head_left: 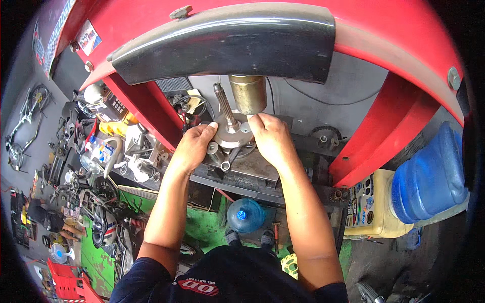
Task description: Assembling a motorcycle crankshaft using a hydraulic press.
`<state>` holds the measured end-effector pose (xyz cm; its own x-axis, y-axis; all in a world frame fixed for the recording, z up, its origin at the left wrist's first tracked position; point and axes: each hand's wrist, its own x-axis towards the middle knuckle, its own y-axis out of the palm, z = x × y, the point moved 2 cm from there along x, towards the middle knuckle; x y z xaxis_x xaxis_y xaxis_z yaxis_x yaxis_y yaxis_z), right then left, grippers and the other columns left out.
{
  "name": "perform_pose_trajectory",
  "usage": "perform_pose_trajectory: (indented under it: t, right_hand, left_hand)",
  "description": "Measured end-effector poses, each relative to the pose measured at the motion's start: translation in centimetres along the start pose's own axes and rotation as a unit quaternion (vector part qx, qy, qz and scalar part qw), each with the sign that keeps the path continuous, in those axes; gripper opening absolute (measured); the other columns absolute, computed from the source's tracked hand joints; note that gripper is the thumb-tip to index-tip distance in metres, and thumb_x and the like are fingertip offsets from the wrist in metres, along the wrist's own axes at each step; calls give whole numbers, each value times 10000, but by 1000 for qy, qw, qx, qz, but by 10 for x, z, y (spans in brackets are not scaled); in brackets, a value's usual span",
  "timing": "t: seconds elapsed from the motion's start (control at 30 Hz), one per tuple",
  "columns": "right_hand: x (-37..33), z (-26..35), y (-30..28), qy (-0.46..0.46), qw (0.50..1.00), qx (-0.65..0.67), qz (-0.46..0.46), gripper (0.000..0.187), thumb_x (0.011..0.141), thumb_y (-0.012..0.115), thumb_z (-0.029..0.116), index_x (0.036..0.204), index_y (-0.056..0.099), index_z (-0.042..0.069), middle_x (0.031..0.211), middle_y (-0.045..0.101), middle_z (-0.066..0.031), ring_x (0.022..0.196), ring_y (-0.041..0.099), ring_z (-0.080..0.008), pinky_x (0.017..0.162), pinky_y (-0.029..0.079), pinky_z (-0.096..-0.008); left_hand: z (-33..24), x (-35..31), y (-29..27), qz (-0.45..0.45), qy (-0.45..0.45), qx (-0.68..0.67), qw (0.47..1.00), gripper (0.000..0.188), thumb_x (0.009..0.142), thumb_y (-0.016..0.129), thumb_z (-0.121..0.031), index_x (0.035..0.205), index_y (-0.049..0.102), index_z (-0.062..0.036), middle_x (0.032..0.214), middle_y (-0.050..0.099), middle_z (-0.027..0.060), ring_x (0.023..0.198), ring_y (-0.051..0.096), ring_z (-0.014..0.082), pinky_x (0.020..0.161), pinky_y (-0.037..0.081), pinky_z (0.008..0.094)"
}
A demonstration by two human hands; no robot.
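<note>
A motorcycle crankshaft (233,139) stands on the press bed, its splined shaft (225,105) pointing up and tilted a little left. My left hand (193,145) is closed on the left rim of its round metal web, thumb on top. On the right side my right hand (273,137) grips the same web, with its fingertips close under the press ram (248,95). A connecting rod (230,160) sticks out toward me below the web. Beside it, near my left fingers, stands a short metal cylinder (215,152). The undersides of the fingers are hidden.
A red press frame (376,134) rises on both sides, with a black padded crossbar (222,50) overhead. Engine parts (139,151) crowd the left bench. A blue water jug (429,174) stands at right, another bottle (246,216) and a hammer (276,235) near my feet.
</note>
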<state>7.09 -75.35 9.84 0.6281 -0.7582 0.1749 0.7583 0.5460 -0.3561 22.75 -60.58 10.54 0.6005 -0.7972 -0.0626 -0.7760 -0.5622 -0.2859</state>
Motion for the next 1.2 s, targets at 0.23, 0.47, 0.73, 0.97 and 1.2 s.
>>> perform_pose_trajectory:
  t: [0.23,0.47,0.73,0.97,1.2]
  right_hand:
    - [0,1,0,0,1000,7,1,451,1014,513,386,962,670,-34,767,672,-199,783,704,-297,759,518,-432]
    - [0,1,0,0,1000,10,9,483,1052,492,422,979,663,-23,815,663,-272,829,692,-444,767,517,-490]
    - [-1,0,0,-9,1000,-3,10,496,1053,485,440,995,670,-17,844,674,-267,867,695,-443,785,519,-489]
    - [0,-1,0,-21,1000,9,-13,468,1019,521,405,950,663,-36,774,675,-200,792,704,-289,762,519,-432]
    - [0,-2,1,-12,1000,1,-1,480,1027,518,419,961,659,-36,767,661,-196,781,690,-270,755,515,-429]
  left_hand:
    - [7,4,1,-11,24,-9,1000,435,1082,536,-355,1029,714,39,874,715,33,744,604,84,709,487,280]
    - [5,2,1,-2,33,-37,999,426,1080,544,-353,1027,717,32,881,716,36,750,608,87,711,490,279]
    - [17,2,-19,-3,22,-28,999,409,1074,547,-359,956,691,5,814,600,-25,822,536,92,814,439,267]
    - [30,-36,-31,41,175,-11,984,299,922,714,-162,1163,682,11,1272,634,87,1164,589,195,1057,418,350]
    - [39,-43,-22,-11,228,52,972,347,887,794,-110,1209,713,-6,1179,703,91,1139,625,194,1052,440,335]
